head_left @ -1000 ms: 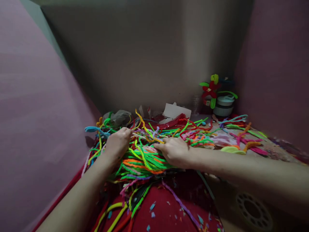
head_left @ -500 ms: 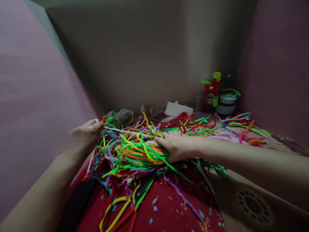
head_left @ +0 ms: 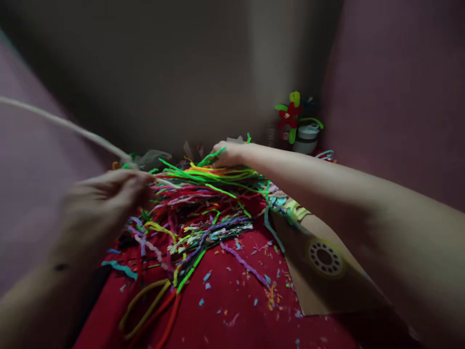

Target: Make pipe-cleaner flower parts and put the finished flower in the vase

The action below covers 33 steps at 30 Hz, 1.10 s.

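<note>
My left hand is closed on a white pipe cleaner, whose long end sticks out up to the left. My right hand reaches over the far side of a heap of fuzzy pipe cleaners, mostly green, orange and yellow on top. Its fingers are partly hidden behind the strands, with a green one beside them, so its grip cannot be made out. Pink and red strands lie nearer to me, under the green ones. White-tipped thin stems rest on the red cloth in front.
Coloured clippings are scattered over the red cloth. At right lies brown cardboard with a tape roll on it. A red pipe-cleaner flower and a lidded cup stand at the back right.
My left hand has come nearer with the white pipe cleaner, which now swings up to the left. My right hand has moved to the heap's far side, and the green bundle has shifted back, uncovering pink strands.
</note>
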Tool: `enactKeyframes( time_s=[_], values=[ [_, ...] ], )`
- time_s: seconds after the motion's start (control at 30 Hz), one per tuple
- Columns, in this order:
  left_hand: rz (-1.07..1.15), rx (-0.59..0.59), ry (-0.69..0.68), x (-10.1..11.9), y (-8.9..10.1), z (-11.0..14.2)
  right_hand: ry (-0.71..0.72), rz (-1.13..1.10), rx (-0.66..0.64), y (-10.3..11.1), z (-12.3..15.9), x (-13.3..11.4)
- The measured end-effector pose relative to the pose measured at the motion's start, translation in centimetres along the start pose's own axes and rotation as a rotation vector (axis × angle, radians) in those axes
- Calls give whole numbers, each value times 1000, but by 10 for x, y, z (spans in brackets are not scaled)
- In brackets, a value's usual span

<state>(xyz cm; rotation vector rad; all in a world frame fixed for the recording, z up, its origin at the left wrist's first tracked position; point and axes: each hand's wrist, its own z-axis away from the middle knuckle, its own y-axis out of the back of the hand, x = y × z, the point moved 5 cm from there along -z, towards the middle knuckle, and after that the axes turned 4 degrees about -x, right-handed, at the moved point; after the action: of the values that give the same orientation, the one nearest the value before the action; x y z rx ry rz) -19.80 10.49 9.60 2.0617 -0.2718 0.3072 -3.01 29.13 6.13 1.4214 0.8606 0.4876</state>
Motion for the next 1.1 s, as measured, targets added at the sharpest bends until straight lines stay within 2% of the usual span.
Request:
enactKeyframes(
  time_s=[0.03,0.07,0.13,0.2,0.27,0.33,0.37,0.43,0.5,0.57,0.67,0.77,0.87,0.93,1.1],
  values=[
    [-38,-68,-7,21,-18,-2,-14,-40,56,7,3,4],
    [-76,-88,-53,39,-34,-6,-34,-89,118,14,7,10],
    [-127,-156,-133,56,-67,-21,-96,-167,234,27,18,25],
    [-192,-216,-136,51,-94,-39,-185,-208,327,38,35,42],
    [-220,-248,-176,41,-109,-53,-275,-311,461,49,60,58],
    [-205,-239,-218,36,-111,-59,-317,-437,601,58,93,66],
    [-199,-188,-246,38,-107,-57,-320,-465,637,62,110,65],
    [-195,-114,-287,50,-95,-47,-235,-702,758,70,147,57],
    [-165,-96,-405,73,-86,-28,-159,-877,804,75,182,41],
    [-116,-159,-488,98,-85,-9,-113,-965,884,76,213,25],
    [-167,-171,-605,133,-91,14,-79,-1018,1085,67,249,11],
    [-348,-195,-722,158,-107,26,-122,-985,1283,45,269,15],
    [-476,-311,-692,166,-130,24,-189,-981,1381,23,277,31],
    [-488,-362,-630,163,-141,19,-242,-993,1393,13,278,42],
    [-474,-359,-528,152,-152,5,-317,-1003,1351,4,278,54]
  ],
)
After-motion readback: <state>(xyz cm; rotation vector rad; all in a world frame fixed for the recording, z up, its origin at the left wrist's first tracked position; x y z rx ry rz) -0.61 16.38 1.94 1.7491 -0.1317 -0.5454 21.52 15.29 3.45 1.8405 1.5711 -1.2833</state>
